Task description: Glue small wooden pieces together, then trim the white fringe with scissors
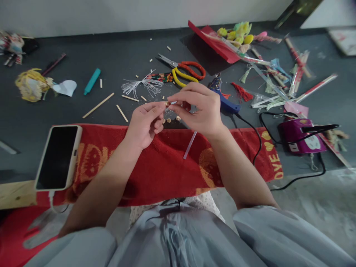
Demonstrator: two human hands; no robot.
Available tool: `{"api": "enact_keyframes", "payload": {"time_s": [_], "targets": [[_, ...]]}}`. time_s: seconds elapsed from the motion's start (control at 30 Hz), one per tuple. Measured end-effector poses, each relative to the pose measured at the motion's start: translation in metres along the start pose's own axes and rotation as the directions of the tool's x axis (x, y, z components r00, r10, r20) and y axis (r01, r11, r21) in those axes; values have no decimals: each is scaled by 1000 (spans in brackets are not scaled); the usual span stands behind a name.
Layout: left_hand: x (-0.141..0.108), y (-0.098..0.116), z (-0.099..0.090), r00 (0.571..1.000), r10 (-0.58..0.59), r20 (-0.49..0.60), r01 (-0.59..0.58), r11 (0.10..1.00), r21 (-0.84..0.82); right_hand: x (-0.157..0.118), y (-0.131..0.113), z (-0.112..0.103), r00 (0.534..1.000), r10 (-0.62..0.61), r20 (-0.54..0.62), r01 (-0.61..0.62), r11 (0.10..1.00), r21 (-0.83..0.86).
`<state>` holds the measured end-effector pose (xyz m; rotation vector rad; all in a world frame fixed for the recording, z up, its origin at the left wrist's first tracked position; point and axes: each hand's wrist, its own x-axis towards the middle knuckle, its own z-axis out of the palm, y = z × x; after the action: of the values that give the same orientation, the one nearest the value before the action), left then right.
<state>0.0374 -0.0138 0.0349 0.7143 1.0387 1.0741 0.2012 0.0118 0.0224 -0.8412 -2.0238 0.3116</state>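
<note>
My left hand point(147, 122) is closed, pinching a small tan piece point(166, 104) between thumb and forefinger. My right hand point(198, 107) meets it there, its thumb and fingertips closed on a small shiny bit point(173, 102) too tiny to name. Both hands are above the front part of the dark table. Just under them lie small flower-like tan pieces point(168, 120). A translucent stick point(190, 145) pokes out below my right hand onto the red towel point(164, 167). Beside that hand rests a blue glue gun point(229, 104), partly hidden by it.
Beyond my hands are scissors point(189, 70) with red and yellow handles and a bunch of white strands point(143, 84). Thin wooden sticks point(98, 105) and a teal marker-like tube point(92, 81) lie left. A phone point(58, 157) sits front left; a purple power strip point(302, 135) with cables stands right.
</note>
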Motion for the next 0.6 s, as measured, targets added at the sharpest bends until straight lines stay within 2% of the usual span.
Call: {"api": "enact_keyframes", "payload": {"time_s": [0.27,0.37,0.5,0.6], "targets": [[0,1,0,1000,-11,-5,11,999,30,1,0,-2,1000,-22,23,22,1000,5],[0,1,-1,1000,-15,-8,15,999,45,0,6,-4,997,61,48,-58,996,-67],[1,1,-1,1000,3,7,-3,999,37,-5,26,-3,976,217,-1,-213,957,-197],[1,1,0,1000,-11,4,11,999,44,-6,33,-3,965,260,-30,-261,948,-184]]}}
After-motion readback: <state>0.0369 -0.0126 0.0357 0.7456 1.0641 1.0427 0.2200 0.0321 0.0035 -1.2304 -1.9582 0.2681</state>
